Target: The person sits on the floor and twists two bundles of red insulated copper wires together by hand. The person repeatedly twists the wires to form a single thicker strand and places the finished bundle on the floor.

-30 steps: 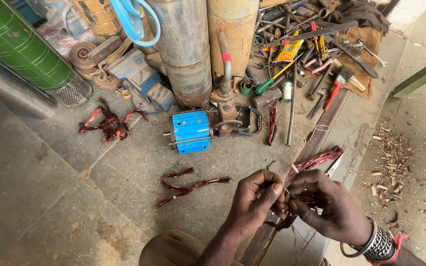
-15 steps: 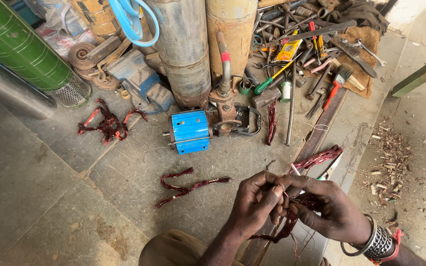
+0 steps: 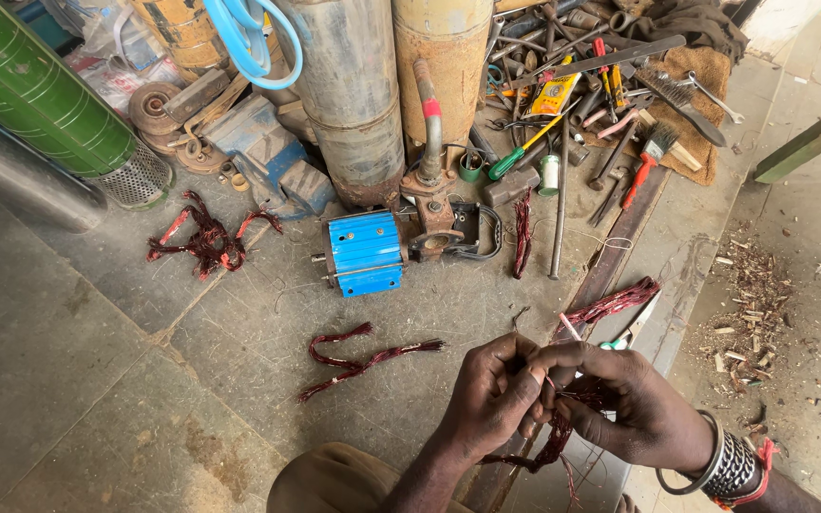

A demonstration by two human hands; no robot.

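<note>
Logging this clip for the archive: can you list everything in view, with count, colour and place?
copper wire bundle: one, reddish, held between both hands
loose wire coils: one cluster, reddish, on the floor left of the hands
tangled wire pile: one, reddish, floor at left
wire strands: one bunch, reddish, on the dark strip above the hands
blue motor: one, blue, centre floor
metal cylinders: two, grey and rusty, top centre
green cylinder: one, green, top left
hand tools: many, mixed colours, top right
wood shavings: scattered, pale, right floor
left hand: one, pinching the wire
right hand: one, bangles at the wrist, gripping the wire
</note>
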